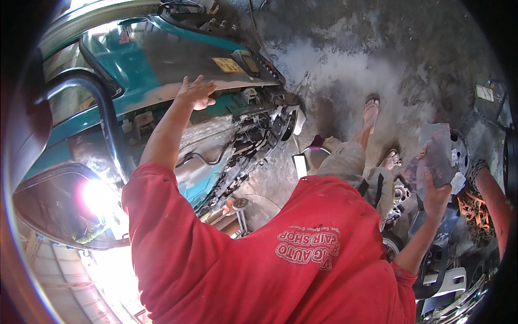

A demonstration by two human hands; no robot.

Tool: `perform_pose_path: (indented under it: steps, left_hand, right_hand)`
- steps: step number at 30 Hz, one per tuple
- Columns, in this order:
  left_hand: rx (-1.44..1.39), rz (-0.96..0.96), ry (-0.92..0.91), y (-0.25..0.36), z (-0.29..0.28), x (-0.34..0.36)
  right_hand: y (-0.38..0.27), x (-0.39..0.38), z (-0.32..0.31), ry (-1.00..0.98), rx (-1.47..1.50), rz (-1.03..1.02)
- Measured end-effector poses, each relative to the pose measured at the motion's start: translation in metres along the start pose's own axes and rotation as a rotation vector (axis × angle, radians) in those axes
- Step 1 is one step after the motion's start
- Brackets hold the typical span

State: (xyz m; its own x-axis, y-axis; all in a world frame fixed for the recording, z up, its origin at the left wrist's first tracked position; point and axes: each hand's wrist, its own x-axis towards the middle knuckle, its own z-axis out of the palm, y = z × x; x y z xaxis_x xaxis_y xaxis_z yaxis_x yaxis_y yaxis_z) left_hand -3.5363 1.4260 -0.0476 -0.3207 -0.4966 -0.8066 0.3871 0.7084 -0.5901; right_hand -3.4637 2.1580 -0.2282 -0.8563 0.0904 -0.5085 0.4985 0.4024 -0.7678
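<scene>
My left hand [195, 94], fingers spread and nothing in them, is over the lower edge of a teal vehicle body panel [183, 56]. Whether the palm touches the panel I cannot tell. The panel has dark grey sanded-looking patches and a pale pinkish strip along that edge. On the right, away from the vehicle, my right hand [436, 197] is closed on the lower end of a grey sheet [438, 156] that looks like sandpaper, with reddish smudges on its left side. The fingers behind the sheet are partly hidden.
Below the panel, the vehicle's front end [253, 146] lies exposed with brackets and wiring. A black curved bar [102, 102] and a large mirror [59, 205] stand at the left. Car parts [475, 210] crowd the right side. Pale dust covers the concrete floor [334, 70].
</scene>
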Motion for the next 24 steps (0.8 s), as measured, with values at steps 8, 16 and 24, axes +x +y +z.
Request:
perform_pose_path:
  steps: [8, 16, 24]
  left_hand:
    - [-0.178, 0.038, -0.060, 0.099, -0.053, -0.028]
    - [-2.471, 1.272, -0.113, 0.386, -0.206, -0.122]
    - [-2.528, 1.616, 0.591, 0.246, -0.336, -0.161]
  right_hand:
    - [-0.029, -0.034, -0.014, -0.040, 0.323, -0.006]
    - [-0.129, -0.045, 0.006, -0.341, 0.706, -0.373]
    - [-0.172, 0.019, -0.052, 0.250, 0.684, -0.276]
